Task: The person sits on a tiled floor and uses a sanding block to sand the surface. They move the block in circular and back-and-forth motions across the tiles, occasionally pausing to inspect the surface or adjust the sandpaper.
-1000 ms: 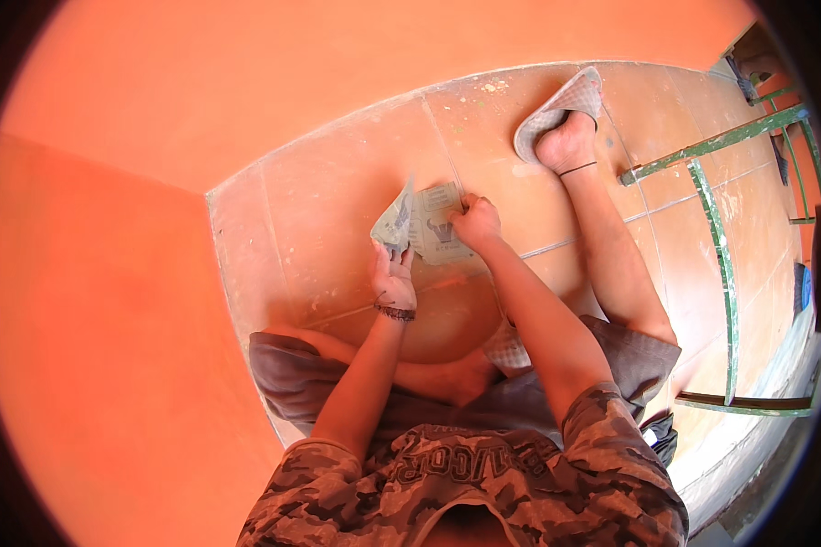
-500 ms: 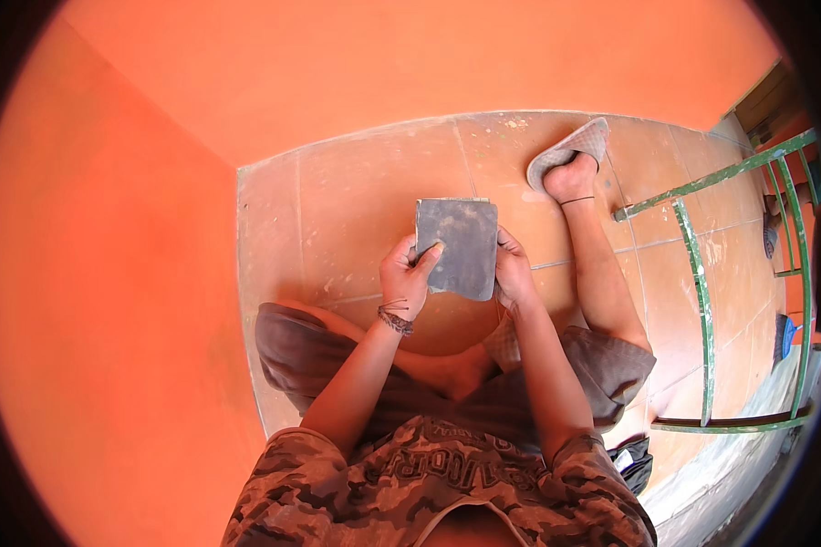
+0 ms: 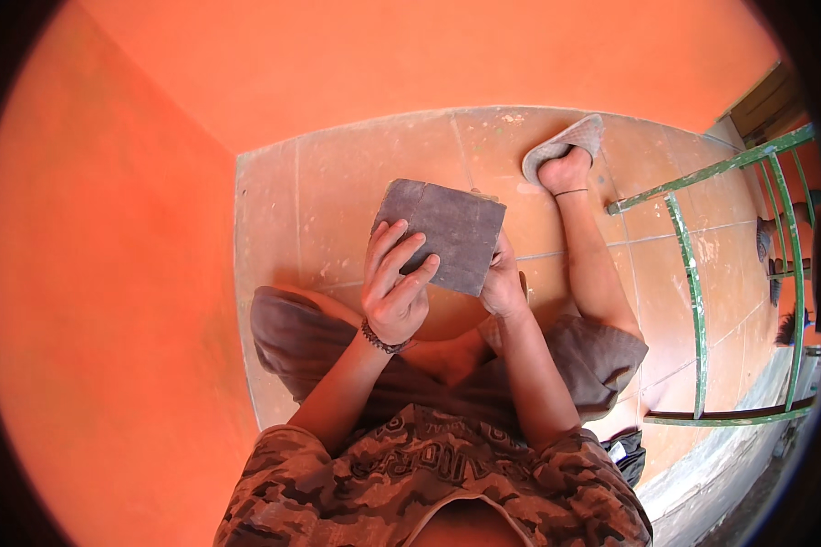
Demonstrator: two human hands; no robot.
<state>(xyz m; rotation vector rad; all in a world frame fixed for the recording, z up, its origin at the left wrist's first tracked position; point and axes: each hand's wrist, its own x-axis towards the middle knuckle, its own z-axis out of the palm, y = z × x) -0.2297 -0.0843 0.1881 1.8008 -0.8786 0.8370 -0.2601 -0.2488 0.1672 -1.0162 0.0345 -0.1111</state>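
Note:
Above my lap I hold a small worn book with a dark grey cover, tilted so its top edge slopes down to the right. A bit of lighter page edge shows at its upper right. My left hand is at the book's left side, fingers laid over the front of the cover; its thumb is hidden. At the lower right edge my right hand grips the book, with most of its fingers out of sight behind it. A dark braided bracelet circles my left wrist.
I sit on a paint-spotted tiled floor, legs bent, a slipper on my outstretched foot. Orange walls rise left and ahead. A green metal frame stands right, near a dark bundle. Another person is partly visible far right.
The book has turned clockwise and seems flipped to its other cover. My left thumb lay on the front before; now that hand's fingers lie there.

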